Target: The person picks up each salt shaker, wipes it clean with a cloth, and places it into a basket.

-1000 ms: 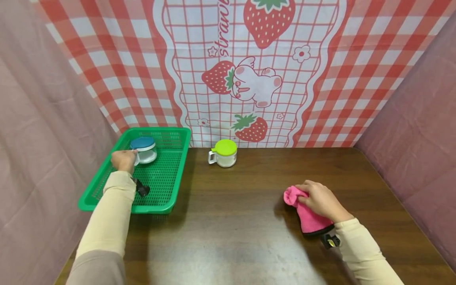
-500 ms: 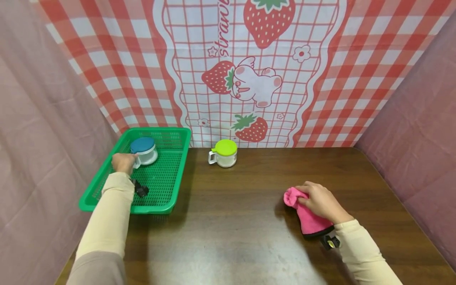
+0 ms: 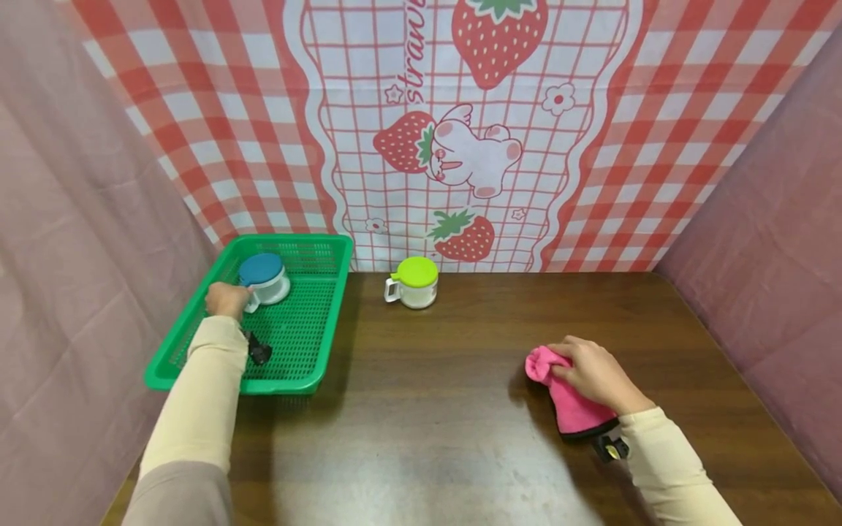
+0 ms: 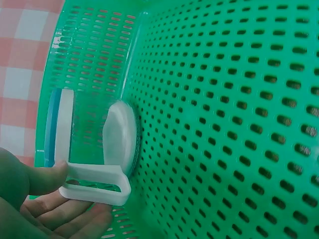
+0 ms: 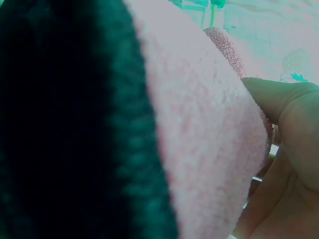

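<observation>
Tilted slightly since a second ago, the blue-lidded jar [image 3: 265,277] is held by its handle [image 4: 97,195] in the left hand [image 3: 226,300], inside the green basket [image 3: 302,325]. Well right of the basket, a pink cloth [image 3: 575,411] is gripped in the right hand [image 3: 596,374].

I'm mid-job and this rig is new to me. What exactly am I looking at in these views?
There's no machine, just a person's bare left hand and right hand. The head picture is taken from the person's head, looking forward and down; each wrist picture is taken from that wrist, looking at that hand's work. On the table stand a basket and a green-lidded jar. Inside the basket, the left hand holds the handle of a blue-lidded jar. The right hand grips a pink cloth.
</observation>
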Motion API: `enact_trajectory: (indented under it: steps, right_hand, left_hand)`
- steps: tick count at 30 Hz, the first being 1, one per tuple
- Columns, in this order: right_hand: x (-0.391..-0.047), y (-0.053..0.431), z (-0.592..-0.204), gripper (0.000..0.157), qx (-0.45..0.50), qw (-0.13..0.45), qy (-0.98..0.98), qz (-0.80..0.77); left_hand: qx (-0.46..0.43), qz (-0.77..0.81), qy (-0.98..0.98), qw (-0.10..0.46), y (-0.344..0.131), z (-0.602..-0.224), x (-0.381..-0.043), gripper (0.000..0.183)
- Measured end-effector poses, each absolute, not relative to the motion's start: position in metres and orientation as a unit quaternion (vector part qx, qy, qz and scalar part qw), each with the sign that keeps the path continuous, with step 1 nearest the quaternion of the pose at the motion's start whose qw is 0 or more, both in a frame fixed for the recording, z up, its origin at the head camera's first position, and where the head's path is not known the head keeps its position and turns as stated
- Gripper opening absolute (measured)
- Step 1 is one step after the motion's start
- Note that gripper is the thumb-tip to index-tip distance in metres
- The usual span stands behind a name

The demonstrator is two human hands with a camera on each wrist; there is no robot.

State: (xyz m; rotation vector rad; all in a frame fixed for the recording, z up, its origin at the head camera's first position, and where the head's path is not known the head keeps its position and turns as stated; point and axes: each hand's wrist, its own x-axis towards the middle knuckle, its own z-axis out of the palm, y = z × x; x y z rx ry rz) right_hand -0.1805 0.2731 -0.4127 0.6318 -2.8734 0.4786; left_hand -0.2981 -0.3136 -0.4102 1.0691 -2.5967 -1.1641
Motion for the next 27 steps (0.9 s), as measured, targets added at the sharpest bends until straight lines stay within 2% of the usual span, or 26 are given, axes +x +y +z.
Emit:
enact_trajectory:
  steps: [18,23,27]
  right_hand:
    - [-0.1827,0.2715,-0.4156,0.028,0.211,0.081,-0.961,0.161]
    - [-0.1826,0.2717,-0.4157,0.028,0.211,0.076,-0.961,0.16]
    - [-0.1816,0.2713,-0.4143,0.029,0.206,0.071,-0.964,0.155]
  left_hand:
    - [0.34,-0.333,-0.879,0.023,-0.3192,-0.403,-0.2994,0.064]
    - [0.328,-0.322,-0.887,0.037,-0.3213,-0.4027,-0.2992,0.06]
    - [0.303,-0.298,-0.902,0.072,-0.3173,-0.4007,-0.301,0.051]
